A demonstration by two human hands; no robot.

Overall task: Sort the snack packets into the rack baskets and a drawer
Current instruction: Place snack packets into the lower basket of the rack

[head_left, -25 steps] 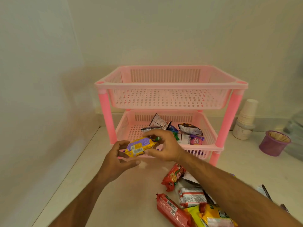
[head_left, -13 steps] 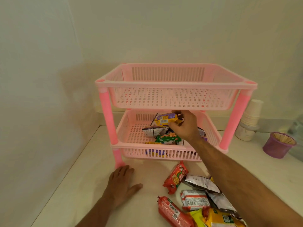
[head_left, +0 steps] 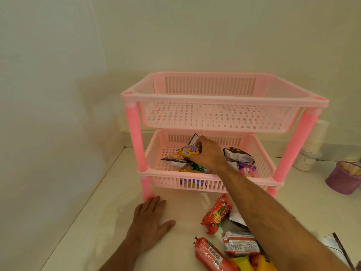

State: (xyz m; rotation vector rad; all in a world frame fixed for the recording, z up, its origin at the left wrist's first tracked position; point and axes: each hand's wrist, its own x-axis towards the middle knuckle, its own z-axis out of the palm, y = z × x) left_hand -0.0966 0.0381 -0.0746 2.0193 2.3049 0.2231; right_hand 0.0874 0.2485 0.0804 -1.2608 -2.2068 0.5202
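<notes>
The small yellow-and-purple foil snack packet (head_left: pixel 190 151) is down inside the lower pink slotted plastic basket (head_left: pixel 156 151) now, pinched at its right end by the fingers of the right hand (head_left: pixel 209 154), which reaches in under the upper tier. Half a second ago that packet was held higher, near the basket's back wall; it has since sunk onto the heap of crinkled packets, a brown-and-white pouch (head_left: pixel 237 155) and a purple-pink one (head_left: pixel 247 170) lying just to the right. Whether the packet already rests its weight on the heap, I cannot quite tell. The upper pink perforated basket (head_left: pixel 214 116) sits on glossy pink tubular posts. The left hand (head_left: pixel 149 222) lies flat and empty, palm down on the pale smooth counter (head_left: pixel 97 222), beside the rack's front left foot, as it did before. Nearer, loose on the counter, lie an orange-red biscuit packet (head_left: pixel 216 214), a long red tube pack (head_left: pixel 212 255) and a white-and-red wrapper (head_left: pixel 241 244). At the right stand stacked white paper cups (head_left: pixel 312 145) and a purple tub (head_left: pixel 343 178).
</notes>
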